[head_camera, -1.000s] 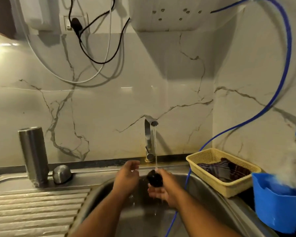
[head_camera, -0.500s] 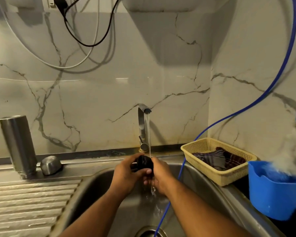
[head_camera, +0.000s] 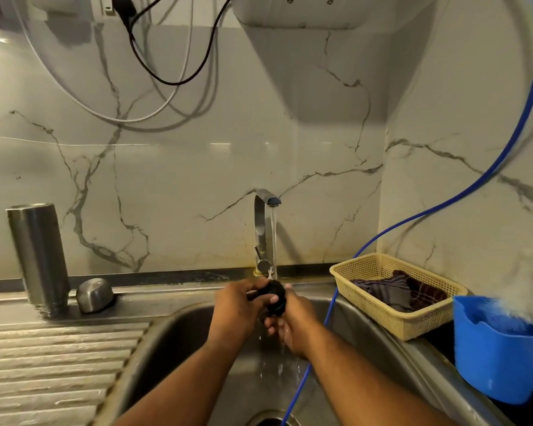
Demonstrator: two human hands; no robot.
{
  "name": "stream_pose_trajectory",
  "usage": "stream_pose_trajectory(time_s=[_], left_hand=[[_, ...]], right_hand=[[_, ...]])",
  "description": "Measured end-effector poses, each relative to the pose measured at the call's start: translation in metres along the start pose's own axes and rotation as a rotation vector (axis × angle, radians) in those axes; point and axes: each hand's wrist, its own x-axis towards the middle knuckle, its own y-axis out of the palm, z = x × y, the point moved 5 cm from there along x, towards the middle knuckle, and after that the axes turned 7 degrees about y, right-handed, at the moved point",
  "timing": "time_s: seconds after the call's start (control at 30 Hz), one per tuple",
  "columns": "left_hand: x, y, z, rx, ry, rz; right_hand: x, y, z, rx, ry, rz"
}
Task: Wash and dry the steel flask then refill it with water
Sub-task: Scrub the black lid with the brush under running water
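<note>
Left hand (head_camera: 237, 305) no longer apart, now gripping black cap (head_camera: 276, 292), alongside right hand (head_camera: 291, 324)

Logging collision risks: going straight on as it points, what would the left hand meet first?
The left hand grips the black cap, so that comes first; beyond it, probably the tap, though depth is unclear.

Head view, forward-down over sink (head_camera: 173, 339)

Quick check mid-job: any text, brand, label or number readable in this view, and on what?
None can be read. The steel flask and the steel cap beside it show bare metal; the white wall unit and the blue tub show plain faces; the black piece held under the water is too dark and small to tell.
</note>
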Motion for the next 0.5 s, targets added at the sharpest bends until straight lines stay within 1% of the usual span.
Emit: stream_pose_trajectory(time_s=[0.1, 0.17, 0.27, 0.37, 0.5], left_hand=[[0.002, -0.003, -0.004, 0.024, 0.02, -0.003], [0.003, -0.004, -0.007, 0.027, 0.043, -0.009], [0.003, -0.002, -0.007, 0.002, 0.039, -0.02], [0.002, 0.005, -0.005, 0.032, 0.028, 0.075], [0.002, 0.004, -0.007, 0.088, 0.031, 0.106]], right_hand=[[-0.003, 0.008, 0.001, 0.059, -0.006, 0.122], [-0.003, 0.01, 0.003, 0.061, -0.019, 0.148], [-0.001, 0.005, 0.002, 0.022, 0.019, 0.069], [0.004, -0.001, 0.001, -0.026, 0.045, -0.002], [0.007, -0.002, 0.0, -0.07, 0.031, -0.022]])
